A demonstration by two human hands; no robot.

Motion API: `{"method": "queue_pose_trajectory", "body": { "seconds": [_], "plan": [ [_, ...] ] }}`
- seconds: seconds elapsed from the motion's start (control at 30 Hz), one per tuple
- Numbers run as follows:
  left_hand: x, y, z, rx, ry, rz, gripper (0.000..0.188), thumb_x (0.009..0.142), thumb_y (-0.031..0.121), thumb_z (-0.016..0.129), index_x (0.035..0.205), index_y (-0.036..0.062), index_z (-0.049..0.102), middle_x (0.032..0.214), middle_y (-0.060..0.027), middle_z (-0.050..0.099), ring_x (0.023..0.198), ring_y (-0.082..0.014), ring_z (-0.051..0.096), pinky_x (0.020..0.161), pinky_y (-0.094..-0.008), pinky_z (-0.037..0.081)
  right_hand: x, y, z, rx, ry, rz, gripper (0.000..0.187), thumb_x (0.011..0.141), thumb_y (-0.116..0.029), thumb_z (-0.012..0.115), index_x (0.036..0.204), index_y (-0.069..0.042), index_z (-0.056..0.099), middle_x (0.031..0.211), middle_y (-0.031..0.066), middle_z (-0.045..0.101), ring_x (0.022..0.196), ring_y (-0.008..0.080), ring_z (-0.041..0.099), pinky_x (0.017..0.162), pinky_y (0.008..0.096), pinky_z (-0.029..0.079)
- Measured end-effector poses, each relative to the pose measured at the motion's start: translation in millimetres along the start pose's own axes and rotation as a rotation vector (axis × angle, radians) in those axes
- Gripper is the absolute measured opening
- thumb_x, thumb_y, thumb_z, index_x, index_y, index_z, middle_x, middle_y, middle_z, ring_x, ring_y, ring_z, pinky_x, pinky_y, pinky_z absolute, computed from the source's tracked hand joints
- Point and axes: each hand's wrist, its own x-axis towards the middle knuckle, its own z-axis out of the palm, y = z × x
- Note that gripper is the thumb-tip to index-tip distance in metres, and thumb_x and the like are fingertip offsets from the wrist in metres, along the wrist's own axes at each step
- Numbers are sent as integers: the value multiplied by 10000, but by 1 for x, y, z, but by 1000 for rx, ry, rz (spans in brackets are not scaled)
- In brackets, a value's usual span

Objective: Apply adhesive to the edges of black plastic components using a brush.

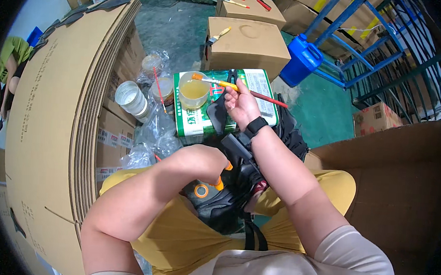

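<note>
My right hand [244, 106] is closed around a paintbrush [264, 97] with a yellow and red handle. Its orange bristles sit over the rim of a clear tub of yellowish liquid [193, 96]. This tub stands on a green and white box [186, 127]. Below, my left hand [213, 163] is bent inward over my lap, its fingers mostly hidden. Orange bits show at its fingertips; whether they are covers or a held thing is unclear. Close to it lie dark pieces [226, 202], one bearing an orange ring [201, 191]. A dark flat piece [218, 115] rests against the green box.
Left of the box stand a white tub [131, 99] and other clear tubs [163, 89] among plastic film. Stacked flat cardboard [64, 111] walls the left. Ahead, cartons [247, 50] carry brushes; a blue jerrycan [301, 60] stands behind right. An open carton [381, 174] is at right.
</note>
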Motion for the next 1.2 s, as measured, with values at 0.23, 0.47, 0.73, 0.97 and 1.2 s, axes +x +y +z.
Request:
{"method": "queue_pose_trajectory", "body": {
  "seconds": [0.23,0.47,0.73,0.97,1.2],
  "plan": [
    [-24,-19,-6,-150,105,-68,455,733,206,672,1145,38,574,938,-175,647,890,-328,620,752,-393,488,-36,-68,-42,-49,-209,-172,228,897,-235,519,968,-24,569,696,39,539,546,123,470,455,220,379],
    [-10,-43,-12,-87,234,-213,414,748,152,660,1132,20,575,1025,-191,623,987,-335,586,844,-403,465,-103,-100,-85,-951,70,-563,203,872,-227,555,857,-40,634,664,14,602,528,59,512,452,187,367],
    [45,-47,-12,-19,479,-263,318,771,74,581,1082,10,587,1143,-179,583,1112,-325,510,931,-388,442,-86,-71,-81,-1488,-156,-936,181,817,-155,599,909,-6,642,833,144,653,785,267,627,709,337,486],
    [75,-76,-1,51,488,-322,283,764,25,516,1028,-6,613,1111,-171,602,1093,-326,527,924,-393,442,-101,-72,-93,-1616,-344,-784,188,810,-181,557,788,0,604,724,147,610,695,283,604,644,360,469],
    [79,-73,-12,28,340,-366,417,737,-4,532,1151,19,578,1123,-205,585,1098,-340,508,944,-384,420,-66,-70,-78,-1581,-268,-906,189,822,-180,561,840,1,611,784,178,620,752,320,608,672,370,470]
  ]
}}
